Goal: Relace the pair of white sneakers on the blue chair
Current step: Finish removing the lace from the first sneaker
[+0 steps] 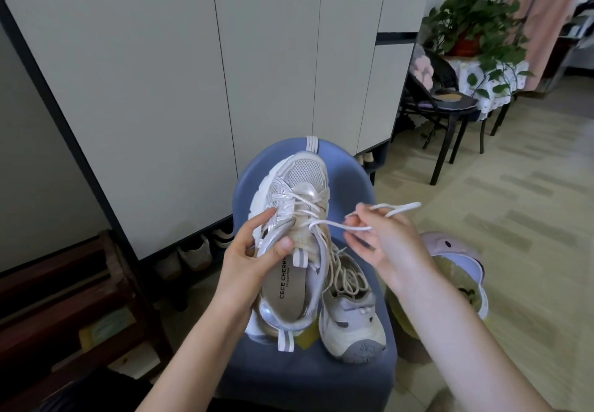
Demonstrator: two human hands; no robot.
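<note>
Above the blue chair (360, 183), left hand (254, 251) grips 1 sneaker (295, 206); right hand (382, 238) pinches its lace (340, 224). Other sneaker (350, 312) lies on the seat. Best pull gently, evenly.

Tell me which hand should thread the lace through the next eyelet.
The right hand, probably. It already pinches the free lace coming off the raised sneaker, while the left hand grips that sneaker's side and steadies it above the chair.
</note>
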